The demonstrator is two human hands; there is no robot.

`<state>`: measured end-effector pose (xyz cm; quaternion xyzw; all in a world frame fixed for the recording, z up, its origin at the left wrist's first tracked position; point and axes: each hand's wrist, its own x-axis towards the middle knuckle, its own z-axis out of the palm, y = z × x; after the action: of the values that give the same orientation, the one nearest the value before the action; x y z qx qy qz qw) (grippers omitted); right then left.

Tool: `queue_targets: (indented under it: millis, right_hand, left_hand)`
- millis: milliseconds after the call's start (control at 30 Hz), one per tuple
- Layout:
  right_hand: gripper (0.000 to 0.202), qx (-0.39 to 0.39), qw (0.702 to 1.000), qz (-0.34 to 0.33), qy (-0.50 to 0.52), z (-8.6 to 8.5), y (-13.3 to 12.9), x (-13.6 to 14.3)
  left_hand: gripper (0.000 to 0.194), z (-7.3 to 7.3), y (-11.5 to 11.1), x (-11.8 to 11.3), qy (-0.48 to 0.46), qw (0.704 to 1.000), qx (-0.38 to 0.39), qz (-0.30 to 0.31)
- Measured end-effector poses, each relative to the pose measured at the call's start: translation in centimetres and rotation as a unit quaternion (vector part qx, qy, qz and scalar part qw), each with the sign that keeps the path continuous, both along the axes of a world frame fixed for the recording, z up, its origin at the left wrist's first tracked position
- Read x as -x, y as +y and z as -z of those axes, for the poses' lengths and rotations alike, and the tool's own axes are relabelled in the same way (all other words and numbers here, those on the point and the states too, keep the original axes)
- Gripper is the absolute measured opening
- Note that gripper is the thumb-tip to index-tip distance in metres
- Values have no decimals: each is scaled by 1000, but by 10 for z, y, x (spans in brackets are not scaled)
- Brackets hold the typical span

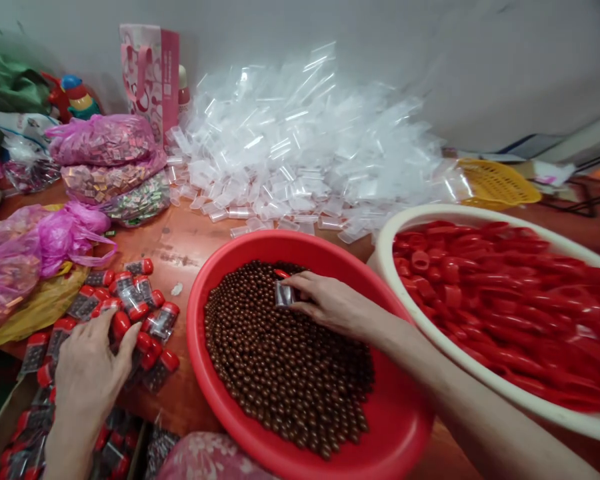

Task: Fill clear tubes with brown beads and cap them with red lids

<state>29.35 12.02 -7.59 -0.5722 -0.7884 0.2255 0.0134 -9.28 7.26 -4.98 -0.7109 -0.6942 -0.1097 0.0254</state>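
My right hand (325, 303) is over the red basin (400, 433), its fingers closed on a small clear container (285, 294) just above the brown balls (280, 373). A bit of red shows at the top of that container. On the left, my left hand (93, 357) rests among small filled containers with red caps (163, 322). Its thumb and forefinger are spread around a red-capped container (121, 325); whether they press on it is hard to tell.
Behind the basin is a large heap of clear empty containers (300, 167). A white tub (387, 247) of red plastic parts stands at right, a yellow basket (500, 183) behind it. Pink bags (105, 140) lie at left. Below my left hand is a box of capped containers (115, 453).
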Motion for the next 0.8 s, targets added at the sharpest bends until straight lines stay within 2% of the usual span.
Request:
queue_targets:
  millis: [100, 167, 233, 367, 467, 533, 633, 800]
  right_hand:
    - [34, 2, 999, -13, -31, 4, 6, 11]
    - [36, 8, 999, -17, -50, 5, 8, 17]
    - [38, 14, 997, -17, -68, 6, 8, 22]
    - [45, 25, 996, -13, -90, 8, 9, 30]
    - [45, 32, 995, -18, -92, 8, 11, 34]
    - [40, 39, 995, -27, -83, 7, 12, 36]
    - [34, 72, 994, -61, -48, 7, 8, 41]
    - [36, 151, 980, -122, 52, 13, -11, 56]
  left_hand:
    - [56, 6, -1, 2, 25, 998, -48, 44]
    - [50, 1, 0, -17, -24, 992, -93, 79]
    - [40, -6, 1, -47, -96, 981, -105, 134]
    - [27, -10, 7, -106, -208, 940, -17, 269]
    - [21, -2, 11, -131, -210, 922, 80, 315]
    - [18, 3, 13, -138, -160, 926, 133, 316]
    - [17, 6, 13, -140, -76, 931, 174, 313]
    - [27, 3, 14, -139, -41, 926, 193, 322]
